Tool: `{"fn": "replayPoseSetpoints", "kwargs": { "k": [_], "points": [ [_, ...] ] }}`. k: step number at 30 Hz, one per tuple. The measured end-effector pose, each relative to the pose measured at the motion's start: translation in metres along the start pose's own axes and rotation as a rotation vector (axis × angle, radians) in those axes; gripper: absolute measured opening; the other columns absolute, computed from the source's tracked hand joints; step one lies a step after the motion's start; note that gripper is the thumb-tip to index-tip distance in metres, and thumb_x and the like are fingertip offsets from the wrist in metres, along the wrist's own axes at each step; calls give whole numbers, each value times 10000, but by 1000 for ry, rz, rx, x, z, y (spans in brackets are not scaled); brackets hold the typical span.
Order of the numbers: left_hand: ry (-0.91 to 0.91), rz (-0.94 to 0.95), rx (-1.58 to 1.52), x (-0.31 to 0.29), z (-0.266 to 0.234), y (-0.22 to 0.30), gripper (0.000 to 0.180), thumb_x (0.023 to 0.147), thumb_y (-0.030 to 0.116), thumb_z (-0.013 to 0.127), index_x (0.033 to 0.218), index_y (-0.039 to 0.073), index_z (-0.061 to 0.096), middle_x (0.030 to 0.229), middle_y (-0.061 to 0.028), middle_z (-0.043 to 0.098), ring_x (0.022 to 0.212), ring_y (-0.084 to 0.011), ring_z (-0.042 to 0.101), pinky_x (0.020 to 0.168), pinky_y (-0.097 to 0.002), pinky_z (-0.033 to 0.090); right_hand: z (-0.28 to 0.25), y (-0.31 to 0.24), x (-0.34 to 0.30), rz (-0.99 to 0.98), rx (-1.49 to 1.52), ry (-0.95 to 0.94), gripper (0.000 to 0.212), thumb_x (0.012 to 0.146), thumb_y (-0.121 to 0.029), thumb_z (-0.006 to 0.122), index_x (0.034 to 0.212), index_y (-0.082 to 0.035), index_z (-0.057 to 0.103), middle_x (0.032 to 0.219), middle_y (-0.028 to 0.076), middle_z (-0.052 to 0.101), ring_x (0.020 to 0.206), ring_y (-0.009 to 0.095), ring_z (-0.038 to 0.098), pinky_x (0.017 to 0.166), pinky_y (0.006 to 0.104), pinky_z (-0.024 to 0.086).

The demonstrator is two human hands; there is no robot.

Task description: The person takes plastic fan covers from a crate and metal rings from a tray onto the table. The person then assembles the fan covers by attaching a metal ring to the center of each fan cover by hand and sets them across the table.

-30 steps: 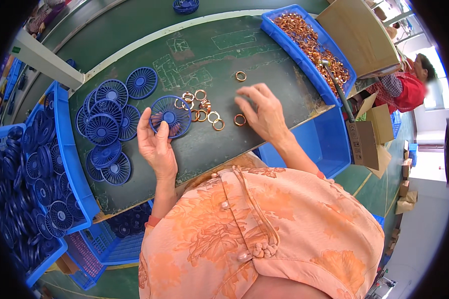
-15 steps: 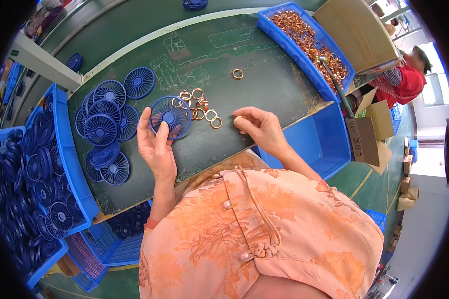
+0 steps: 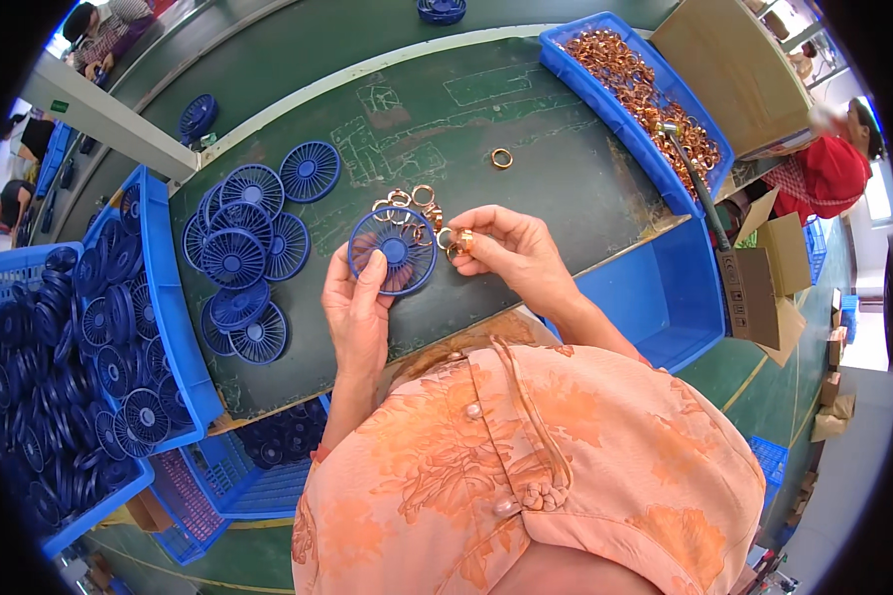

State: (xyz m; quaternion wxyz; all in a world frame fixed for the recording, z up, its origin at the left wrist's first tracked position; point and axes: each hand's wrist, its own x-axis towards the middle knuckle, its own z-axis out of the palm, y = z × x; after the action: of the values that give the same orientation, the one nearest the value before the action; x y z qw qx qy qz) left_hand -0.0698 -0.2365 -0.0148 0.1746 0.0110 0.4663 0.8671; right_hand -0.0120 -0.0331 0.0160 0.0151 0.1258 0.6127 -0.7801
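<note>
My left hand point(image 3: 357, 315) pinches a round blue fan grille point(image 3: 397, 250) by its near side, thumb on its face, tilted above the green table. Close to its right edge, my right hand point(image 3: 522, 260) holds a copper-coloured ring point(image 3: 463, 242) between thumb and fingertips. Just beyond the grille lies a small heap of copper rings point(image 3: 424, 195), partly covered by the grille. One loose ring point(image 3: 501, 158) rests farther back. To the left, several more blue grilles point(image 3: 236, 259) are piled loosely, overlapping one another.
A blue tray point(image 3: 564, 61) full of copper rings stands at the far right, near cardboard boxes point(image 3: 734, 79). Below it sits a blue bin point(image 3: 655, 297). Blue crates point(image 3: 184, 347) packed with grilles line the left side. Other people are in the background.
My left hand and the grille have moved right, and my right hand with the ring has come left, so grille and ring are now close together. The view has shifted slightly.
</note>
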Motion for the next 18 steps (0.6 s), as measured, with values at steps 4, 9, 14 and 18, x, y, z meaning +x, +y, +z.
{"fn": "replayPoseSetpoints", "kwargs": {
  "k": [4, 9, 14, 18],
  "points": [
    [-9, -53, -47, -2, 7, 5, 199, 1049, 158, 548, 1182, 13, 582, 1135, -84, 664, 1001, -157, 682, 870, -333, 609, 9, -15, -8, 45, 88, -62, 272, 982, -52, 643, 1251, -8, 641, 1031, 42, 698, 950, 95, 673, 866, 252, 566],
    [-20, -112, -94, 0, 14, 5, 220, 1060, 163, 504, 1169, -7, 592, 1125, -111, 681, 998, -181, 698, 882, -357, 608, 22, -9, -8, -99, 1, -55, 305, 963, -31, 659, 1264, 9, 627, 1071, 43, 685, 980, 106, 669, 887, 263, 564],
    [-49, -98, -45, -1, 11, 2, 227, 1041, 115, 494, 1196, -28, 579, 1128, -139, 680, 984, -202, 708, 878, -361, 615, 32, -11, 0, -481, -480, 17, 281, 904, 0, 702, 1182, 5, 660, 1048, 81, 684, 942, 149, 692, 818, 288, 589],
    [-37, -60, 21, -5, 14, 0, 236, 1032, 86, 506, 1220, -43, 566, 1139, -141, 676, 982, -189, 703, 866, -335, 618, 34, -6, 8, -642, -682, 16, 272, 856, -1, 733, 1123, -15, 682, 1040, 121, 685, 919, 210, 709, 781, 319, 591]
  ]
}}
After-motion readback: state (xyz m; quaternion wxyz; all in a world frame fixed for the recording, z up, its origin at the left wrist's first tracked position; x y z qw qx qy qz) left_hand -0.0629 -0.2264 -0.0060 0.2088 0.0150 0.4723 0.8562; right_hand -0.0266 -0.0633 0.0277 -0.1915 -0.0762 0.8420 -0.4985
